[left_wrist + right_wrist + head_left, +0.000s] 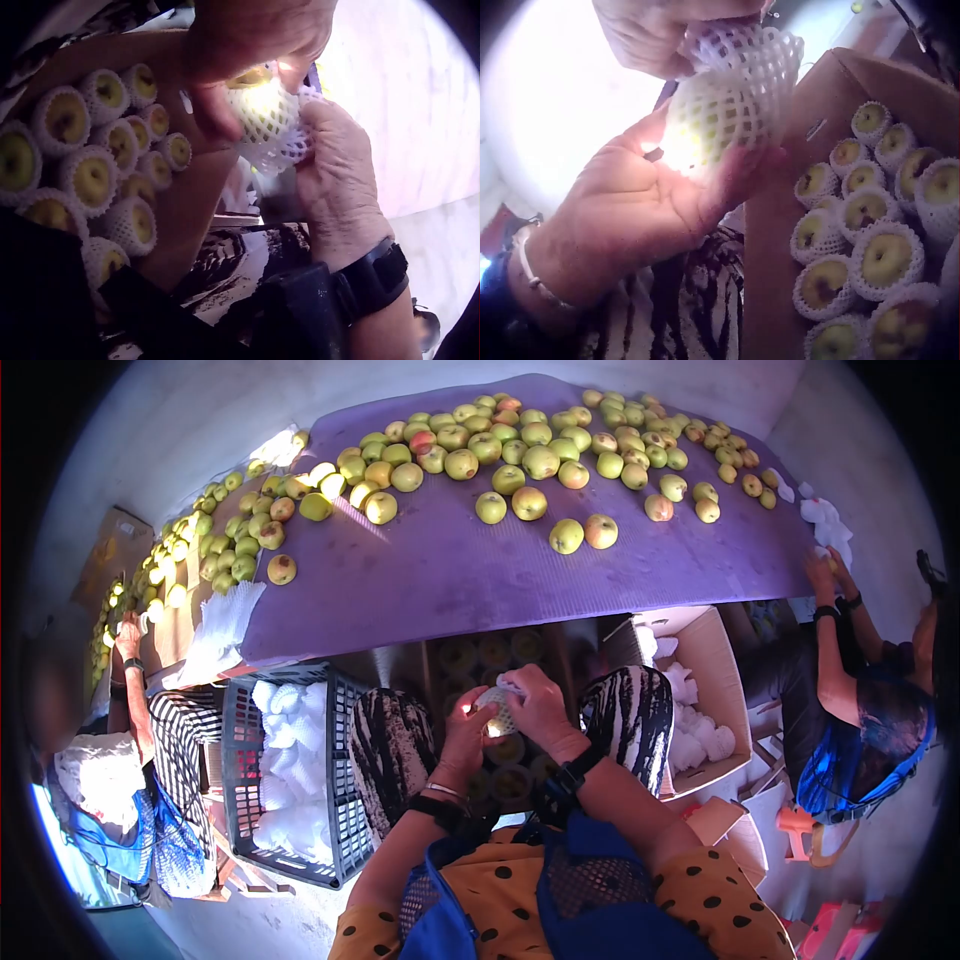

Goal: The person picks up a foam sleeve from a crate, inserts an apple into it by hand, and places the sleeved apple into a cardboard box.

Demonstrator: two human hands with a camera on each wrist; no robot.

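Observation:
My left hand (464, 738) cups an apple (252, 78) that sits in a white foam net sleeve (739, 94). Thumb and fingers curl round its sides, above my lap. From the other side my right hand (541, 710) pinches the loose, gathered end of the sleeve. In the right wrist view the mesh stretches over the apple, and green-yellow skin shows through the holes. Bright light falls on the fruit and the left palm. Just below the hands stands a cardboard box (769, 277) holding several sleeved apples (92, 180) in rows.
A purple-covered table (400, 585) ahead bears many loose apples (540, 462). Left of my knees stands a black crate (340, 760) with foam sleeves (290, 750); at right, a carton (725, 690) holds more. People sit at both sides, one arm (835, 650) reaching the table.

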